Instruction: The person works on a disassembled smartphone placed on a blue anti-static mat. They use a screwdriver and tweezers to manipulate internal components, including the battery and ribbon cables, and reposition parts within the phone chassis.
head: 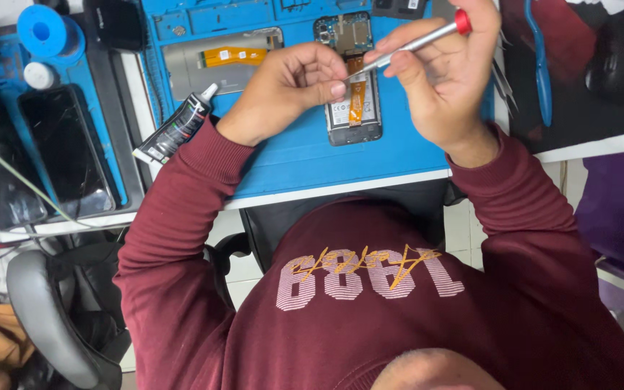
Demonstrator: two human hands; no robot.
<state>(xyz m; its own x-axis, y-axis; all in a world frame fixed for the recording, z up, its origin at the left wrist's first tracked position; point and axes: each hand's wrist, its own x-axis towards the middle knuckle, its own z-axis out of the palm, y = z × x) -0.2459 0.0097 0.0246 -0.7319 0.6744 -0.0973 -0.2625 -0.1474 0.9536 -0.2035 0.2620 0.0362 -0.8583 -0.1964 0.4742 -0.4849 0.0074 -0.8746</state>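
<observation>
Screwdriver (413, 43) up in my right hand (442, 87), fingers closed round its silver shaft, red cap pointing away, tip angled toward my left hand (290, 90). My left thumb and forefinger are pinched tight together right at that tip; whether a tiny screw sits between them I cannot tell, it's too small to see. Both hands hover just above the opened phone (354, 87), which lies back-off on the blue mat (305, 162) on the table, its orange flex cable (357, 97) running down the middle and the circuit board (344, 32) bare at the far end.

Risks, as I judge them: anything pinched there could slip and drop straight into the open phone, or bounce off the mat and vanish over the table edge onto my lap. The driver tip is close to my fingertip, so a slip would jab me. Coming down carelessly, the tip could nick that orange flex or scratch the board.

The black glue tube (176, 130) lies just beside my left forearm, touching or nearly touching the sleeve; a nudge could roll it off the table edge.
</observation>
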